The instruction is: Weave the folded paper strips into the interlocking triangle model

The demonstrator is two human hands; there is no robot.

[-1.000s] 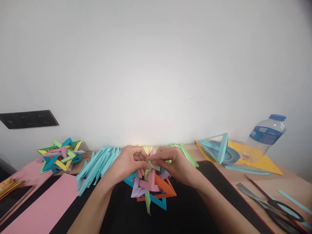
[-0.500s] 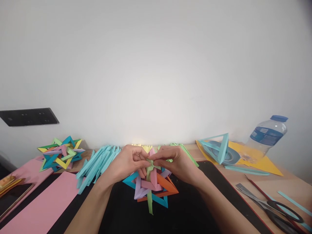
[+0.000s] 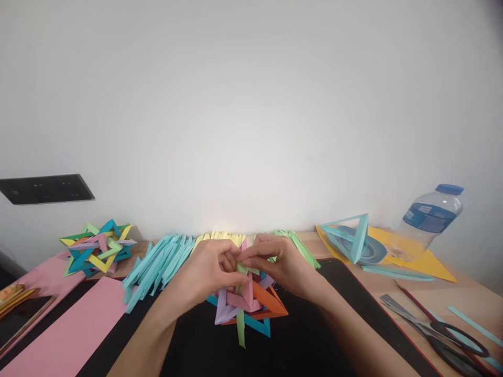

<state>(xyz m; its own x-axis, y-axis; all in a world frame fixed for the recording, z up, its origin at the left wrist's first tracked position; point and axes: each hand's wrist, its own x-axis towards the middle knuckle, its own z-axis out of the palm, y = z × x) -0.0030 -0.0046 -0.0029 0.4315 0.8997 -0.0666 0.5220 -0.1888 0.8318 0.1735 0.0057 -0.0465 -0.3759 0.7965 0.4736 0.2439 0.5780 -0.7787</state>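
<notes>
A many-coloured paper star (image 3: 272, 302), made of interlaced folded strips, is between the person's hands over the black mat (image 3: 291, 353), at six o'clock in the view. The left hand (image 3: 206, 269) comes to it from about ten o'clock and the right hand (image 3: 282, 262) from about two; meeting from opposite sides like this probably lets one steady the star while the other handles the strip at its top. A light green strip (image 3: 241, 329) runs down through the star, its loose end hanging out at six o'clock, perhaps left free because it is not fixed there.

The right thumb and forefinger are pinched narrowly at the star's upper edge, apparently on the green paper. The left thumb presses beside the pink fold, its forefinger bent above with a small gap between them and the other fingers curled under; it appears to grip the star. The fingertips overlap, so which fold each one bears on is hard to tell.

Seen from the star, blue strips (image 3: 157, 269) lie between nine and ten o'clock, yellow strips (image 3: 228, 237) near eleven, and green strips (image 3: 301, 248) near two, seemingly sorted by colour within reach. Scissors (image 3: 424, 329) lie just past three, clear of both forearms.
</notes>
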